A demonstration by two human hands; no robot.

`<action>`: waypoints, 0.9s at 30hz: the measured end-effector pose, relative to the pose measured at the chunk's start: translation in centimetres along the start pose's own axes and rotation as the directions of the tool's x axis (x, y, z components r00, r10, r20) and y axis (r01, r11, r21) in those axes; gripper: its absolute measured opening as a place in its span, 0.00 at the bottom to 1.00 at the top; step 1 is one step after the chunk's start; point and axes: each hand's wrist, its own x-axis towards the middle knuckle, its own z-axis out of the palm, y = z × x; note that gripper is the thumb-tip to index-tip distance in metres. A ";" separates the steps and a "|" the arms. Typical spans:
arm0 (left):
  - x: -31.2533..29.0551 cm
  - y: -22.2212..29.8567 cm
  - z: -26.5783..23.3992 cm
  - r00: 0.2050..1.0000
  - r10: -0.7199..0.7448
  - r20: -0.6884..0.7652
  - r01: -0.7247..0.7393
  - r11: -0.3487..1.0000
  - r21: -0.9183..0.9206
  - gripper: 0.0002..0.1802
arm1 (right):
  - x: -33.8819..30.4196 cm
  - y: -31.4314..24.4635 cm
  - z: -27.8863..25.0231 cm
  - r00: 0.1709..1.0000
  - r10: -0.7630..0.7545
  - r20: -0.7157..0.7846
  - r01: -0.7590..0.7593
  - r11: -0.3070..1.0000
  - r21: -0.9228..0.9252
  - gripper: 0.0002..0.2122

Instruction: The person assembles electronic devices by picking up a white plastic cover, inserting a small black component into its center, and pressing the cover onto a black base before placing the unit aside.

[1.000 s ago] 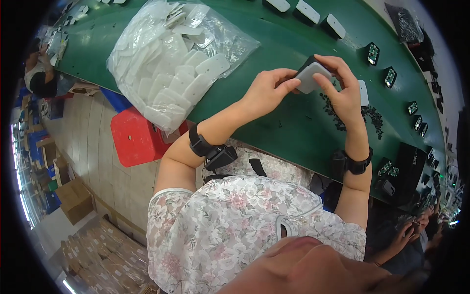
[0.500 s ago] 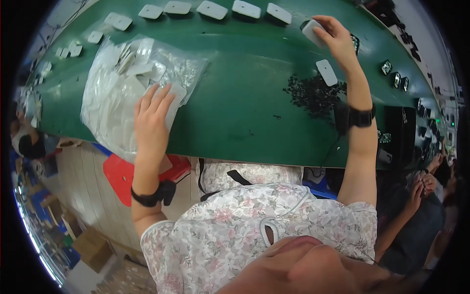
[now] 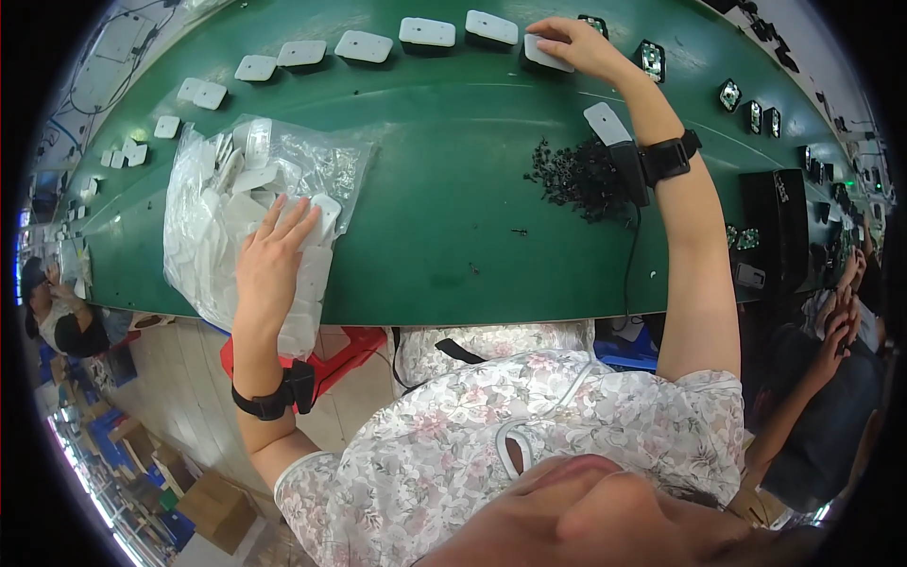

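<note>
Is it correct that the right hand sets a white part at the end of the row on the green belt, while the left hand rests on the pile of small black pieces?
Not quite. In the head view the left hand rests on the clear bag of white parts, not on the black pieces. The right hand does set a white part in the row on the green belt.

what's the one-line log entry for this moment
left hand on clear plastic bag of white parts | right hand on white flat rounded plate | green belt

The right hand point(image 3: 576, 42) covers part of the white plastic piece point(image 3: 546, 55) under its fingers, so the grip is unclear. The left hand point(image 3: 269, 269) hides pieces inside the clear bag point(image 3: 217, 198). The small black parts point(image 3: 576, 180) are too tiny to identify. The black box point(image 3: 779, 227) dims toward the rim.
</note>
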 end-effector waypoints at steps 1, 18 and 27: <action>0.1 -0.2 0.0 1.000 0.005 0.000 -0.005 1.000 0.005 0.30 | 0.0 0.2 0.4 0.998 -0.053 -0.046 0.054 0.998 0.012 0.13; 2.0 0.0 2.1 0.850 -0.093 -0.518 -0.018 0.979 -0.205 0.12 | -18.7 -7.7 3.6 0.991 -0.125 -0.048 0.099 0.925 -0.366 0.08; 7.5 8.7 1.3 0.748 -0.222 -0.625 -0.308 0.718 -0.624 0.04 | -17.7 -8.1 5.1 0.990 -0.097 -0.103 0.044 0.904 -0.425 0.04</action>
